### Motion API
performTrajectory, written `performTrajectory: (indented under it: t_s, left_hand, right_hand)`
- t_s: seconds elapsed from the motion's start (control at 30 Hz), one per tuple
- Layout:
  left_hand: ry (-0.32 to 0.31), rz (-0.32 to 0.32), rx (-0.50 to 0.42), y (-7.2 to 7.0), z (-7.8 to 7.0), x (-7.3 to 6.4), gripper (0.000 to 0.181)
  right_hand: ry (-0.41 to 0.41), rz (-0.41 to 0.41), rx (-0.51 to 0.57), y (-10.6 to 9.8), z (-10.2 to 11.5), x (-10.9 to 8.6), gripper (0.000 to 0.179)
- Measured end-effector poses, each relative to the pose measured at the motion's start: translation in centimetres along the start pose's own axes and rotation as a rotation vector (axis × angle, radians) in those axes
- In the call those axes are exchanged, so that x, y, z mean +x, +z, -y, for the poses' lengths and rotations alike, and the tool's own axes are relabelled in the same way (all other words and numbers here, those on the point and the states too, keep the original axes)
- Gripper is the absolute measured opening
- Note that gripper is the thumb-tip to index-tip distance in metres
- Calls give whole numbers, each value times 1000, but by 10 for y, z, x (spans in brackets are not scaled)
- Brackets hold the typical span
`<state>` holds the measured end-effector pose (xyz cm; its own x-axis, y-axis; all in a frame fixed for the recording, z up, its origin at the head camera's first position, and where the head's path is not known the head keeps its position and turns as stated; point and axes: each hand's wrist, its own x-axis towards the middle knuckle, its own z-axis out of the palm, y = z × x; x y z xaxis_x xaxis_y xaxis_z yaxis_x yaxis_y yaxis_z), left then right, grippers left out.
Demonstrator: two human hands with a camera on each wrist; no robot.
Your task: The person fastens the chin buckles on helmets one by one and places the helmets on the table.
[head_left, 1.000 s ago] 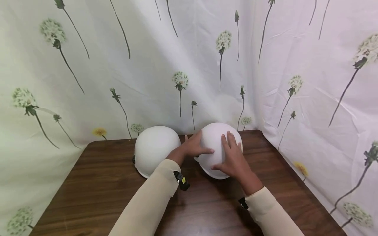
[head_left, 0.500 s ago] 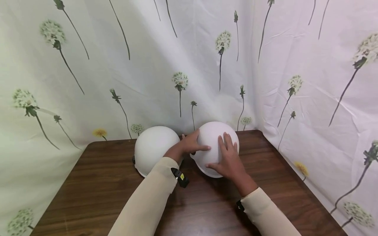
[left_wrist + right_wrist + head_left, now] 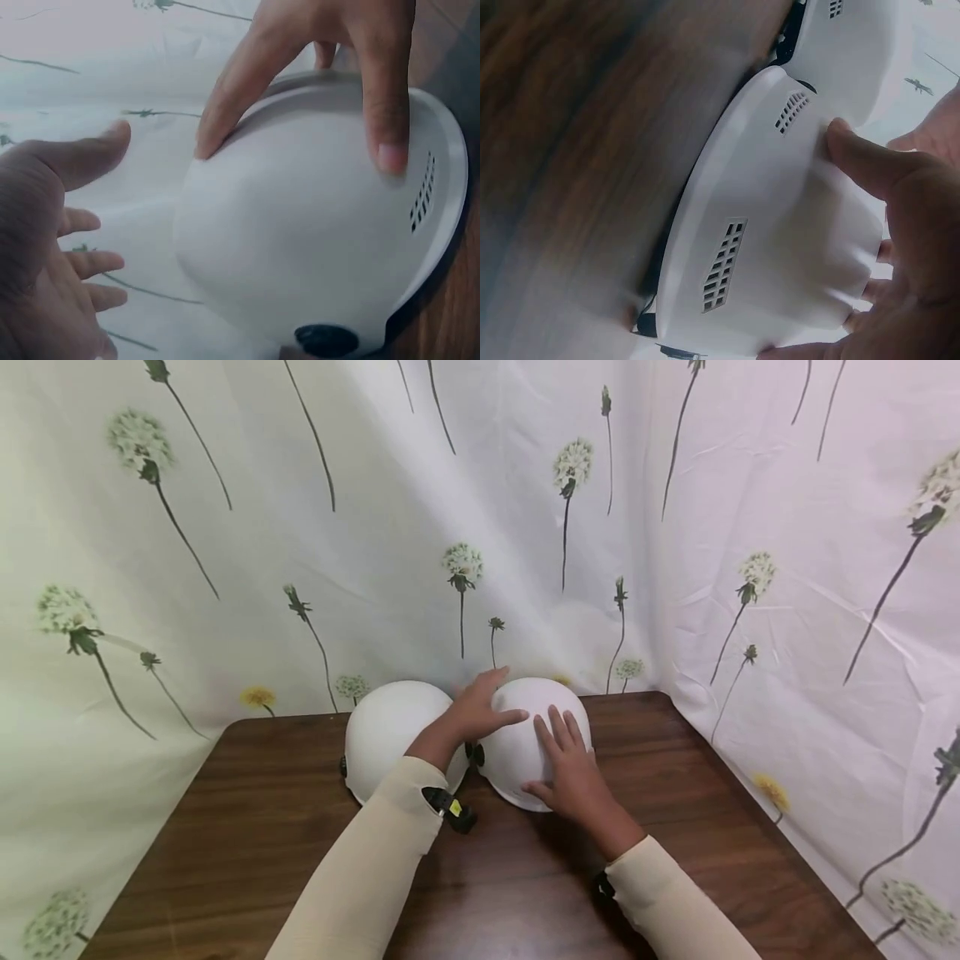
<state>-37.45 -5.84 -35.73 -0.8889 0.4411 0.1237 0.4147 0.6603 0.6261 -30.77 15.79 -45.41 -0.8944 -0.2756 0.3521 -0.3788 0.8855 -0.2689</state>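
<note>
Two white helmets stand dome up, side by side. The right helmet shows vent slots and a black round fitting on its side. My right hand rests on its near right side, fingers spread and fairly straight. Over the gap between the helmets is my left hand, fingers extended, thumb reaching toward the dome; in the left wrist view a space shows between this hand and the helmet. Partly behind my left forearm sits the left helmet, its side close against the right one.
Both helmets are on a dark brown wooden table, near its back edge. A white curtain printed with dandelions hangs behind and along the right side. A black strap device is on my left wrist.
The right helmet has slid left, up to the left helmet, and its dome sits slightly lower. My right hand moved left with it. My left hand has come off the helmet, fingers extending.
</note>
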Motion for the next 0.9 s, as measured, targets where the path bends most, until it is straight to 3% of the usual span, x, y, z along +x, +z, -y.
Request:
performTrajectory:
  t_s: [0.17,0.33,0.5,0.67,0.9]
  left_hand:
    - [0,-65,117,-11,9,-7,87]
    - [-11,-125,150,-18,14,-22,83]
    - [-10,-181,172,-21,23,-37,80]
    - [-7,-251,254,-22,30,-55,80]
    - [-60,-295,360,-21,41,-80,84]
  right_hand:
    - [1,-2,-5,1,2,3,113]
    - [25,-9,-31,3,2,7,113]
    - [46,-11,-47,5,1,12,115]
    - [51,-10,-37,7,0,14,115]
    - [68,-10,-43,8,-4,14,115]
